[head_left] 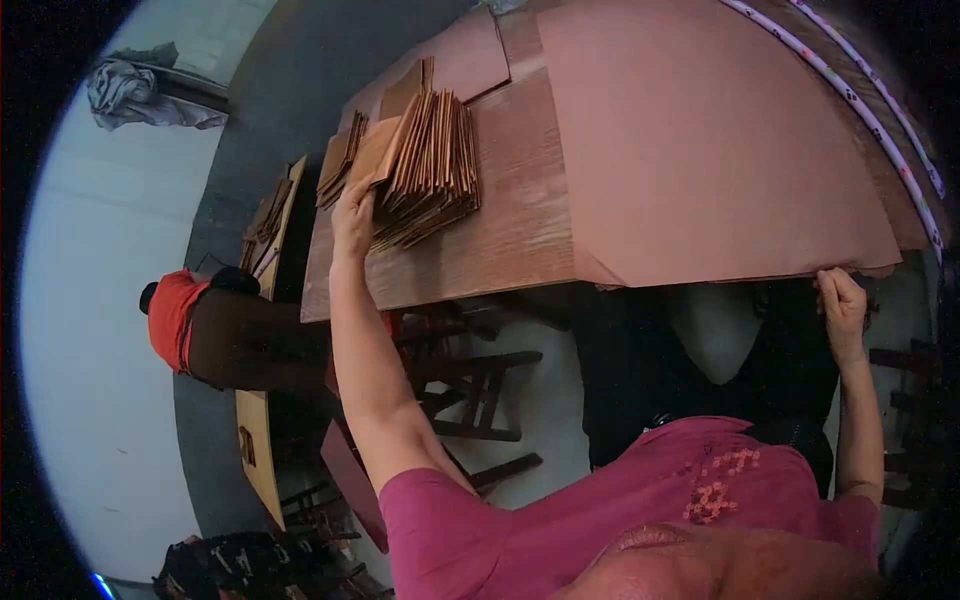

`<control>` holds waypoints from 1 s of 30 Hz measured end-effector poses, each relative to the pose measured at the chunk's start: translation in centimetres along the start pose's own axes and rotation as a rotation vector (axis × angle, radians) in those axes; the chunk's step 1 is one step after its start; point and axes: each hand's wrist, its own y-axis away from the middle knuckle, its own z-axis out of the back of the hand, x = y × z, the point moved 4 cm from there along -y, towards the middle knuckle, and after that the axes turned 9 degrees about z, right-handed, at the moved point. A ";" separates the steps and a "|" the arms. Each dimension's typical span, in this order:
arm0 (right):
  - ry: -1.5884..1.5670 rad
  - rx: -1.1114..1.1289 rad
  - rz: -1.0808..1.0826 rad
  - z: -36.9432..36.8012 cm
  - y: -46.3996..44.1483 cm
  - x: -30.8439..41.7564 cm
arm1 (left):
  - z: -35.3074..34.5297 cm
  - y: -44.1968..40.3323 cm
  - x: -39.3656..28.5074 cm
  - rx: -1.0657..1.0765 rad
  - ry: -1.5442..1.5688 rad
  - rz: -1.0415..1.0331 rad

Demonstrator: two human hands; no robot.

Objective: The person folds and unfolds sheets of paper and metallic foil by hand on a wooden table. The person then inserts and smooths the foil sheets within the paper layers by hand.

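My left hand reaches out to the far left side of the table and is closed on the near end of a folded brown sheet. That sheet leans against a stack of folded brown sheets, packed closely together with their edges up. By the near right corner of a large flat brown sheet, my right hand has its fingers curled in at the edge. Whether the fingers pinch the sheet's edge is hard to make out. The large sheet lies over other sheets, whose edges show at the right.
The wooden table carries another flat sheet at the back. Patterned strips curve along the right. Stools stand below the table. A person in a red top bends over a bench at left.
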 end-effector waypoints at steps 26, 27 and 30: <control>0.122 -0.028 0.170 -0.4 0.8 0.0 | -2.3 2.5 -6.7 -0.292 -0.716 -0.137; 0.114 -0.021 0.170 -0.6 0.8 -0.1 | -2.3 2.5 -6.5 -0.339 -0.654 -0.149; 0.115 -0.028 0.177 -0.6 0.8 0.1 | -1.9 2.6 -6.3 -0.365 -0.494 -0.114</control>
